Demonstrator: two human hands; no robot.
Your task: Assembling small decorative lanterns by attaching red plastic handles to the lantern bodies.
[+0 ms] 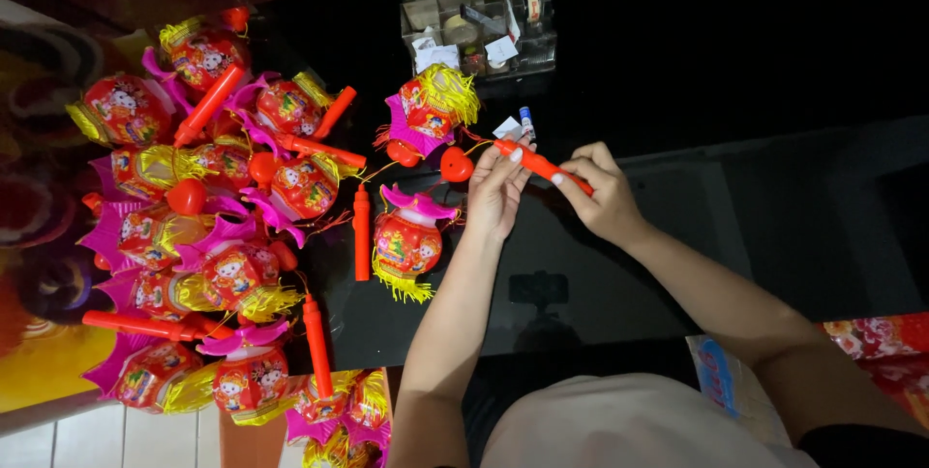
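Both hands hold one orange plastic handle stick (535, 162) just above the black tabletop (774, 236). The left hand (495, 192) pinches its upper end with the fingers (511, 160) pressed together on it. The right hand (602, 199) curls round the lower end, thumb and fingers closed on it.

The stick looks light, stiff and smooth, so it may slip or twist; a firm pinch near each end suits it. A thin string runs from the end at the left fingers to a small red lantern (432, 103) with a yellow fringe just beyond them. That lantern looks thin-shelled and easily crushed, best carried by the stick.

Another lantern (406, 241) lies just left of the left wrist, and a pile of lanterns (208, 226) lies farther left. A clear organiser box (476, 25) stands beyond the fingers.
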